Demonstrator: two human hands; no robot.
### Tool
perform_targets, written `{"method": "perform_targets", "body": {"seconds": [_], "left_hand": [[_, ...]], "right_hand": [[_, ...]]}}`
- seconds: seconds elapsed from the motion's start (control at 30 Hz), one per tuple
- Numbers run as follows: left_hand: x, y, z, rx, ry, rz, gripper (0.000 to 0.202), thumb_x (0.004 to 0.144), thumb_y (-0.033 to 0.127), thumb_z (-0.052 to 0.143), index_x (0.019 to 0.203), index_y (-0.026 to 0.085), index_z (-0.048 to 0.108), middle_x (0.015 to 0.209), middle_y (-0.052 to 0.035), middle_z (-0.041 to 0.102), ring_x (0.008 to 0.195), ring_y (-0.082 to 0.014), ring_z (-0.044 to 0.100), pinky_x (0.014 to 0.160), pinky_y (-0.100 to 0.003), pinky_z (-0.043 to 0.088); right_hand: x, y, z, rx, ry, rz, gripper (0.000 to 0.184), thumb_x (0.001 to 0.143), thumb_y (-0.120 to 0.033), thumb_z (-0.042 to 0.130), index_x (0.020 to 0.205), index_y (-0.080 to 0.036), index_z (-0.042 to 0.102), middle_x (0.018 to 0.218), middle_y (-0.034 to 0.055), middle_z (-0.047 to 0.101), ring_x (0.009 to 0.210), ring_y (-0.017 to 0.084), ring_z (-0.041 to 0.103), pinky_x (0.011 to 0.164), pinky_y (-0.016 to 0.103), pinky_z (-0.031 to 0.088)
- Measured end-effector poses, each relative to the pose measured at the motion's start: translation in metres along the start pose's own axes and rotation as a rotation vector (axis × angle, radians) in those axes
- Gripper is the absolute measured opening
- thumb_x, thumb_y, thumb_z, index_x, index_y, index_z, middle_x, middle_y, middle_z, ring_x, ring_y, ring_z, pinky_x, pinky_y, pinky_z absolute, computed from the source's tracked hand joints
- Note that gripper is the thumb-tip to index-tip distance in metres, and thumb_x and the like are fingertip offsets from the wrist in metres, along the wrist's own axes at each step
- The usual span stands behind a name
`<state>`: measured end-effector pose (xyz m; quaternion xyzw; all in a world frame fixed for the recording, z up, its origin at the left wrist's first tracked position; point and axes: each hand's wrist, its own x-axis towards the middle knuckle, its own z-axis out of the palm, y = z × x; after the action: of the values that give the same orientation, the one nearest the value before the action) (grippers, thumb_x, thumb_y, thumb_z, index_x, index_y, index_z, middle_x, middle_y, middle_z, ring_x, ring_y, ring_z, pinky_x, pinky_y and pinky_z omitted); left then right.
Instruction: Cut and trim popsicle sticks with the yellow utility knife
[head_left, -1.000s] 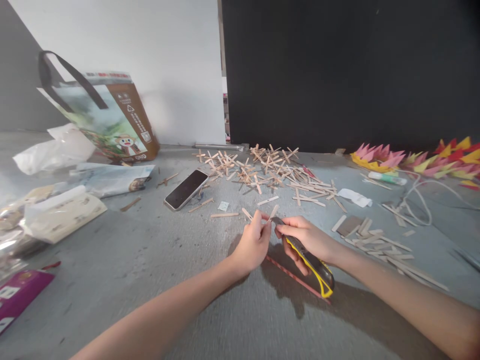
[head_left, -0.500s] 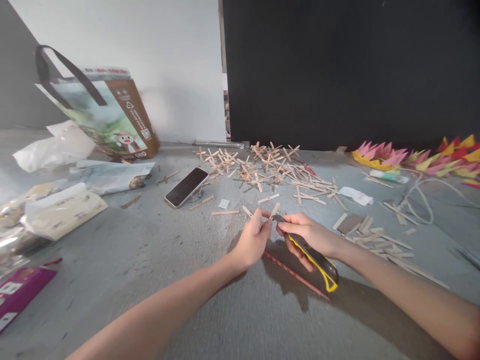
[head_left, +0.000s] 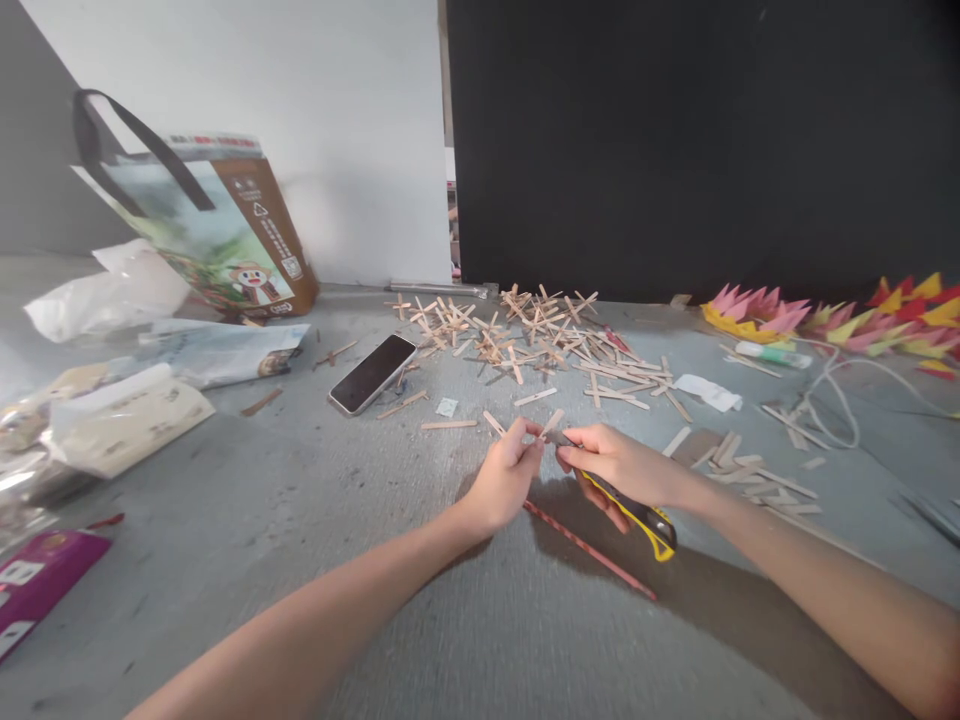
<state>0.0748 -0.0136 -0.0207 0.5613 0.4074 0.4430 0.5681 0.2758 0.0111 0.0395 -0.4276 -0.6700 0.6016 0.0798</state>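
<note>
Grey counter (head_left: 225, 520), stick pile (head_left: 514, 362) beyond. Left hand (head_left: 510, 475): fingers pinching wooden craft sticks (head_left: 553, 422). Right hand (head_left: 626, 465): fingers wrapped round yellow-black utility knife (head_left: 643, 515). Knife's butt slightly higher than a second ago; front end still by sticks, same spot apparently being worked.

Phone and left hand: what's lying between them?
In the head view, a brownish stick, a small pale square and a paler flat stick lie between the phone and the left hand.
</note>
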Motion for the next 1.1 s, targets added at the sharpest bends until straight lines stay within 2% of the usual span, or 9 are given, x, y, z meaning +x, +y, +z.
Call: {"method": "perform_targets", "body": {"seconds": [0.2, 0.27, 0.4, 0.5, 0.57, 0.63, 0.73, 0.87, 1.1], "left_hand": [[0.002, 0.002, 0.002, -0.204, -0.016, -0.054, 0.026, 0.096, 0.046, 0.057, 0.1, 0.022, 0.048, 0.055, 0.0132, 0.028, 0.044, -0.0062, 0.021, 0.047, -0.02, 0.018], [0.003, 0.001, 0.002, -0.233, -0.01, -0.064, 0.026, 0.096, 0.046, 0.057, 0.101, 0.023, 0.047, 0.055, 0.0133, 0.027, 0.045, -0.0064, 0.02, 0.047, -0.019, 0.017], [0.003, -0.002, 0.002, -0.147, 0.03, -0.018, 0.024, 0.096, 0.043, 0.058, 0.102, 0.022, 0.048, 0.058, 0.012, 0.031, 0.047, -0.0063, 0.024, 0.049, -0.019, 0.021], [0.001, -0.002, 0.002, -0.062, 0.038, 0.017, 0.023, 0.096, 0.043, 0.058, 0.102, 0.021, 0.052, 0.059, 0.0105, 0.035, 0.048, -0.0068, 0.028, 0.051, -0.02, 0.023], [0.001, -0.001, 0.003, -0.039, 0.046, 0.021, 0.023, 0.097, 0.043, 0.057, 0.102, 0.021, 0.052, 0.059, 0.01, 0.037, 0.049, -0.0072, 0.03, 0.052, -0.02, 0.023], [0.001, 0.0, 0.003, -0.028, 0.073, 0.031, 0.024, 0.098, 0.045, 0.055, 0.101, 0.022, 0.05, 0.059, 0.0101, 0.038, 0.049, -0.0076, 0.031, 0.052, -0.021, 0.024], [0.0, 0.0, 0.003, 0.035, 0.127, 0.077, 0.024, 0.101, 0.046, 0.052, 0.1, 0.022, 0.047, 0.059, 0.0105, 0.038, 0.051, -0.0086, 0.032, 0.053, -0.021, 0.025], [-0.003, 0.002, 0.002, 0.183, 0.12, 0.143, 0.025, 0.105, 0.045, 0.045, 0.098, 0.021, 0.047, 0.06, 0.009, 0.045, 0.051, -0.0091, 0.035, 0.053, -0.023, 0.026], [-0.004, 0.0, 0.002, 0.245, 0.093, 0.194, 0.026, 0.107, 0.044, 0.042, 0.098, 0.02, 0.049, 0.059, 0.0083, 0.049, 0.049, -0.0091, 0.034, 0.053, -0.023, 0.025]], "right_hand": [[0.001, 0.0, -0.004, -0.018, 0.011, -0.078, 0.037, 0.103, -0.059, 0.046, 0.095, -0.022, 0.049, 0.058, -0.004, 0.06, 0.034, 0.011, 0.052, 0.037, 0.022, 0.037], [0.0, -0.002, -0.005, -0.051, 0.119, -0.184, 0.037, 0.103, -0.058, 0.045, 0.095, -0.022, 0.051, 0.06, -0.0038, 0.058, 0.04, 0.012, 0.053, 0.043, 0.023, 0.04], [0.002, -0.002, -0.002, -0.347, 0.482, -0.404, 0.029, 0.101, -0.052, 0.057, 0.097, -0.023, 0.059, 0.062, -0.0051, 0.05, 0.053, 0.012, 0.045, 0.056, 0.026, 0.037], [0.006, 0.001, 0.002, -0.532, 0.566, -0.466, 0.027, 0.099, -0.05, 0.063, 0.105, -0.024, 0.065, 0.067, -0.0033, 0.054, 0.058, 0.014, 0.046, 0.061, 0.027, 0.038], [0.006, 0.001, 0.005, -0.557, 0.556, -0.464, 0.027, 0.101, -0.049, 0.058, 0.111, -0.025, 0.065, 0.075, -0.0008, 0.062, 0.064, 0.015, 0.052, 0.066, 0.028, 0.041], [0.004, -0.001, 0.008, -0.49, 0.53, -0.407, 0.027, 0.105, -0.049, 0.05, 0.112, -0.026, 0.061, 0.076, -0.0007, 0.064, 0.064, 0.015, 0.056, 0.065, 0.028, 0.043], [0.0, -0.006, 0.014, -0.248, 0.428, -0.259, 0.035, 0.108, -0.053, 0.036, 0.101, -0.024, 0.054, 0.065, -0.0041, 0.058, 0.047, 0.013, 0.055, 0.051, 0.026, 0.042], [-0.003, -0.011, 0.02, -0.016, 0.228, -0.102, 0.036, 0.105, -0.055, 0.038, 0.094, -0.022, 0.051, 0.06, -0.005, 0.059, 0.037, 0.014, 0.06, 0.038, 0.023, 0.041], [-0.004, -0.014, 0.023, 0.083, 0.197, -0.062, 0.033, 0.104, -0.05, 0.042, 0.093, -0.021, 0.052, 0.056, -0.0048, 0.059, 0.033, 0.013, 0.058, 0.034, 0.02, 0.039]]}}
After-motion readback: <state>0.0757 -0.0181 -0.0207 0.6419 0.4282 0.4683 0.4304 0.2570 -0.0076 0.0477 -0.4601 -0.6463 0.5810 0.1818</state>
